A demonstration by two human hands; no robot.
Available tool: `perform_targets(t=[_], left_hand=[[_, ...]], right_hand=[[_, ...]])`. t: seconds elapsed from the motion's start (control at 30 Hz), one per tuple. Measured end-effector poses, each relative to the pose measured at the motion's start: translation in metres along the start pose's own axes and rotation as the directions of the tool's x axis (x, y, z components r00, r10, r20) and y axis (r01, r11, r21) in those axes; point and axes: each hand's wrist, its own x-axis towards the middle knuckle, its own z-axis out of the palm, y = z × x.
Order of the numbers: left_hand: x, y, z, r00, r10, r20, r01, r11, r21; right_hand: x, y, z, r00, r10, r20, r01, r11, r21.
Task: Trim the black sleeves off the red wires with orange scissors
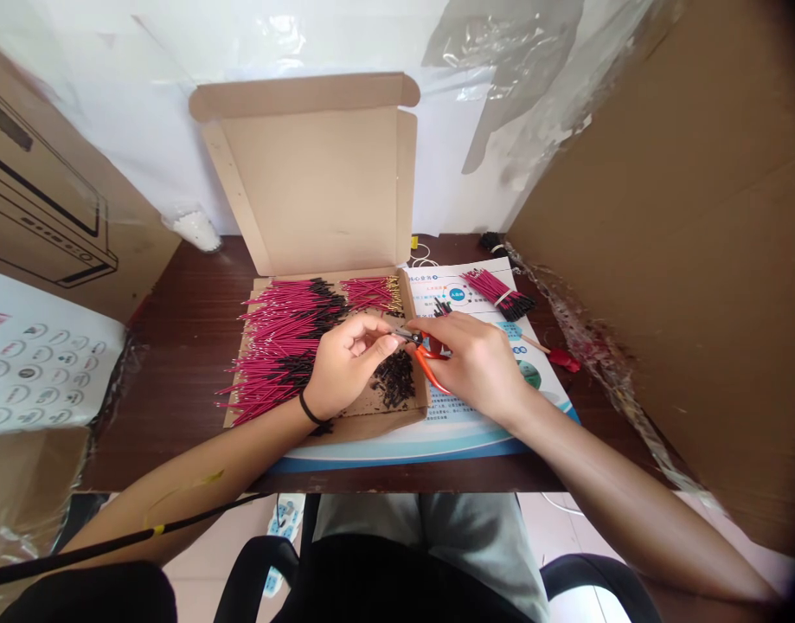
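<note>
My right hand (478, 359) is closed around small orange-handled pliers (429, 368), whose dark metal jaws point left toward my other hand. With thumb and fingertips pinched together, my left hand (351, 359) meets the tip of the jaws; whatever it pinches is too small to make out. Below both hands lies a pile of short black pieces (395, 381) on the flattened part of an open cardboard box (364, 414). To the left, many magenta sticks with black ends (273, 324) are spread in a thick layer. A smaller group of magenta sticks with gold-coloured tips (368, 292) lies behind my hands.
The box lid (325, 190) stands upright at the back. On the printed sheet (423, 450) lies a banded magenta bundle (494, 290). A red-tipped tool (562, 357) rests at right. Cardboard walls (708, 260) flank the dark table (176, 363).
</note>
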Motion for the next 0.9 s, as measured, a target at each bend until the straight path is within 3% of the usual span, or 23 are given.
perform_targets(t=[0.67,0.9], left_hand=[[-0.0012,0.0022,0.0014,0.999,-0.053,0.009,0.053,0.998,0.023],[-0.0013,0.0045,0.0024,0.999,-0.042,0.031,0.042,0.999,-0.007]], right_hand=[[-0.0006,0.0042,-0.0037,0.995,-0.026,0.092,0.025,1.000,0.004],[-0.0016,0.0042,-0.0014,0.998,0.019,0.068,-0.018,1.000,-0.013]])
